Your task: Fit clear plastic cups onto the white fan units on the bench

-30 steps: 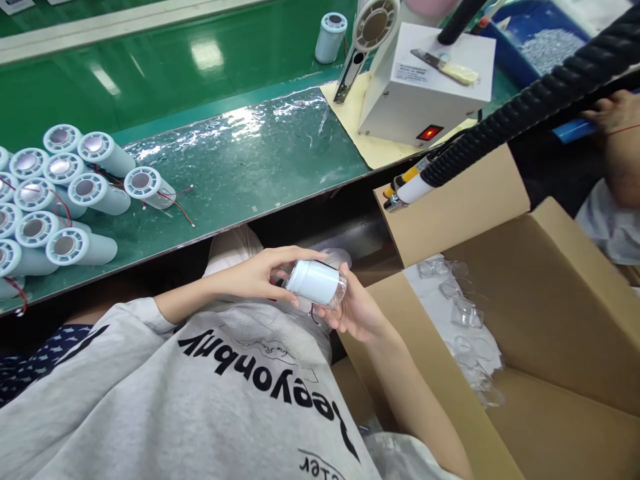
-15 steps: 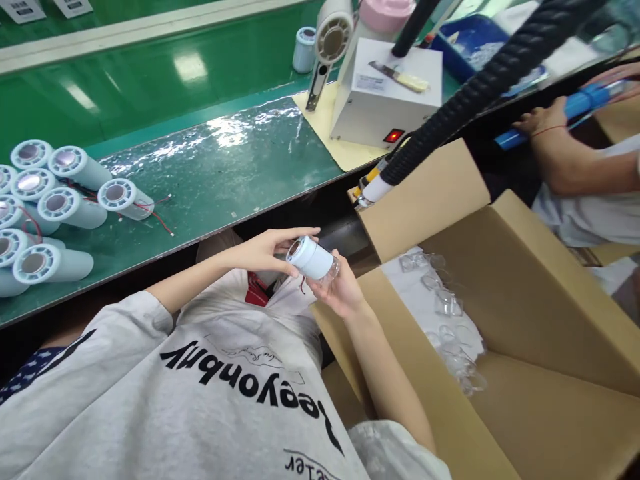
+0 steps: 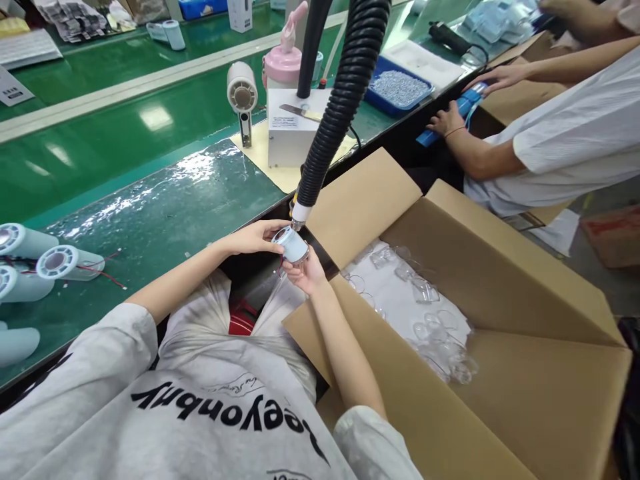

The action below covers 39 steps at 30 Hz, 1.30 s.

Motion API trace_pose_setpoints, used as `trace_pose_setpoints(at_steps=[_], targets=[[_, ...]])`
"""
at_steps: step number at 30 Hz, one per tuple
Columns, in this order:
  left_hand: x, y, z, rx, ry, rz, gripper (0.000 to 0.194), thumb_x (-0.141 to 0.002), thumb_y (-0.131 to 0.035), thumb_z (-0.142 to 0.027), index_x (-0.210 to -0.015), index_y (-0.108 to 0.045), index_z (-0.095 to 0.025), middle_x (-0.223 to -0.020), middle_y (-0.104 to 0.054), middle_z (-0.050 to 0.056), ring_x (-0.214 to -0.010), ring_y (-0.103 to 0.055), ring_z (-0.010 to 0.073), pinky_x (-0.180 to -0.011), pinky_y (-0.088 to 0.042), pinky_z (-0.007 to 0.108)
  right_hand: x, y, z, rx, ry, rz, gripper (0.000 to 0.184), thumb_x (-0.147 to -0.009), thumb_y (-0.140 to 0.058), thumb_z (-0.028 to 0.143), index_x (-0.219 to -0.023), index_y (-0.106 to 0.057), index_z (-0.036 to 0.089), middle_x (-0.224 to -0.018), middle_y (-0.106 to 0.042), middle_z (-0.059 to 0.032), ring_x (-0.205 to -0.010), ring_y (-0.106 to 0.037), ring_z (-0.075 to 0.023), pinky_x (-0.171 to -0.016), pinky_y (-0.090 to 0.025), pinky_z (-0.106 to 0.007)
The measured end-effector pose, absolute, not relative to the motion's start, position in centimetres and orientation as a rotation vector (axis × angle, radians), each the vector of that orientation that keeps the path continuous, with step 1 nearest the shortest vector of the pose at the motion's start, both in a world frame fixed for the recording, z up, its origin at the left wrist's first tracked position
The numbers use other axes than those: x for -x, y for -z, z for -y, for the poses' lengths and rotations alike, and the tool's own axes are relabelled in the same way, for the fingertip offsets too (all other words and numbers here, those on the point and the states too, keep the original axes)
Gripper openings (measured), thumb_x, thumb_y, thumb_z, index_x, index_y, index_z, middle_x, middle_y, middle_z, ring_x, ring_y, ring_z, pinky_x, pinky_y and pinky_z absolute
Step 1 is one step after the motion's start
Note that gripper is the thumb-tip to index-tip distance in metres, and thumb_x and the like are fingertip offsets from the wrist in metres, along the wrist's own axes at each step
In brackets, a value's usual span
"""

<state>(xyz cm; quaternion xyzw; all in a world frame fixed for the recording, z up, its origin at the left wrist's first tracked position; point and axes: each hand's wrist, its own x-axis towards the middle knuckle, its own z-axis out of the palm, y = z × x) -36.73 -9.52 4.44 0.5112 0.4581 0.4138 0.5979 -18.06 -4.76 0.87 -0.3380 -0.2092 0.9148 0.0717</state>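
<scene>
Between my hands is a light blue cylindrical fan housing (image 3: 293,245), its ringed end facing up and tilted. My left hand (image 3: 259,238) grips it near the upper rim, with the thumb and fingers on either side. Lower down, my right hand (image 3: 307,272) wraps round its base, where the transparent part is mostly hidden by the fingers. A thin red wire hangs by the housing. The metal tip of a screwdriver head (image 3: 299,220) on a black ribbed hose (image 3: 345,87) is at the housing's upper rim; whether they touch I cannot tell.
Several similar housings (image 3: 59,262) with wires lie on the green bench (image 3: 165,220) at left. A white box-shaped machine (image 3: 290,143) and a handheld fan (image 3: 243,97) stand behind. At right, an open carton (image 3: 540,373) holds clear plastic parts (image 3: 425,289). A co-worker's hands (image 3: 453,123) hold a blue object.
My hands have brought the housing to the tip below the hose and turned its ringed end more upward. The camera view has shifted to the right.
</scene>
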Motion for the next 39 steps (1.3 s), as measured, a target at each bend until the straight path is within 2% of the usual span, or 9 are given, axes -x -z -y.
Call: trace_pose_setpoints(at_steps=[9,15,17,19,22,24,26,31,39], targets=[[37.3,-5.7,14.7,-1.172,-0.992,-1.077,0.073,-0.066,-0.093,-0.023,-0.133,-0.062,-0.020,-0.147,-0.057,0.017,-0.123,-0.065,0.0272,-0.098,-0.057,0.039,17.6,-2.6,7.2,0.974,-2.882,0.647,0.068,-0.108,-0.009,0.058,-0.093,-0.060,0.017,-0.051,-0.059,-0.0005,-0.030,-0.037,-0.0070,-0.029,-0.026,-0.013],[35.0,-8.9,20.3,-1.225,-1.008,-1.131,0.065,-0.073,-0.087,-0.020,-0.134,-0.064,-0.023,-0.138,-0.062,0.013,-0.121,-0.065,0.0254,-0.097,-0.058,0.036,14.5,-4.8,10.7,0.898,-2.934,1.132,0.079,-0.103,-0.008,0.070,-0.098,-0.064,0.015,-0.059,-0.064,-0.0041,-0.039,-0.055,-0.0109,-0.035,-0.044,-0.017],[34.2,-9.6,21.7,-1.169,-1.044,-1.160,0.063,-0.075,-0.086,-0.021,-0.133,-0.064,-0.023,-0.131,-0.065,0.011,-0.114,-0.068,0.0228,-0.095,-0.059,0.034,13.2,-5.1,11.8,0.809,-2.655,1.495,0.083,-0.095,-0.019,0.083,-0.106,-0.065,0.015,-0.074,-0.071,-0.0091,-0.053,-0.066,-0.0156,-0.047,-0.057,-0.025],[33.6,-9.9,22.9,-1.065,-1.078,-1.168,0.064,-0.075,-0.086,-0.022,-0.134,-0.063,-0.024,-0.129,-0.066,0.009,-0.107,-0.070,0.0202,-0.090,-0.060,0.031,12.2,-5.3,12.5,0.664,-2.100,1.809,0.081,-0.087,-0.044,0.087,-0.128,-0.060,0.019,-0.113,-0.074,-0.0164,-0.088,-0.076,-0.0253,-0.073,-0.066,-0.038],[33.1,-9.6,24.2,-0.905,-1.078,-1.170,0.070,-0.076,-0.087,-0.029,-0.140,-0.059,-0.024,-0.116,-0.070,0.008,-0.089,-0.072,0.0165,-0.077,-0.060,0.027,11.2,-5.4,13.0,0.279,-1.261,2.122,0.067,-0.090,-0.075,0.052,-0.149,-0.047,0.036,-0.157,-0.051,-0.0118,-0.137,-0.058,-0.0324,-0.107,-0.056,-0.054],[33.0,-9.2,24.7,-0.861,-1.027,-1.164,0.074,-0.078,-0.085,-0.033,-0.145,-0.055,-0.024,-0.104,-0.073,0.006,-0.075,-0.071,0.0142,-0.070,-0.060,0.027,11.0,-5.5,13.1,0.091,-0.995,2.208,0.061,-0.095,-0.072,0.023,-0.149,-0.050,0.042,-0.156,-0.054,-0.0065,-0.139,-0.057,-0.0292,-0.111,-0.054,-0.052],[33.1,-8.9,24.9,-0.905,-1.023,-1.137,0.077,-0.076,-0.087,-0.031,-0.146,-0.055,-0.025,-0.109,-0.075,0.008,-0.081,-0.073,0.0161,-0.075,-0.061,0.029,11.0,-5.6,13.3,0.102,-1.063,2.208,0.062,-0.095,-0.070,0.018,-0.149,-0.051,0.040,-0.150,-0.061,-0.0061,-0.135,-0.061,-0.0276,-0.108,-0.057,-0.048],[33.4,-8.9,25.1,-1.058,-1.112,-1.029,0.072,-0.073,-0.088,-0.017,-0.140,-0.065,-0.030,-0.148,-0.062,0.011,-0.127,-0.066,0.0255,-0.103,-0.056,0.036,10.7,-5.9,13.9,0.347,-1.649,2.023,0.048,-0.099,-0.066,0.040,-0.146,-0.058,0.039,-0.139,-0.070,-0.0059,-0.123,-0.070,-0.0275,-0.092,-0.065,-0.041],[33.4,-8.3,25.8,-0.891,-0.997,-1.026,0.082,-0.075,-0.088,-0.024,-0.150,-0.055,-0.024,-0.127,-0.073,0.011,-0.095,-0.073,0.0196,-0.083,-0.059,0.031,10.0,-6.1,14.1,0.405,-1.528,2.202,0.046,-0.097,-0.063,0.022,-0.140,-0.065,0.040,-0.152,-0.060,-0.0025,-0.130,-0.066,-0.0281,-0.099,-0.063,-0.045]])
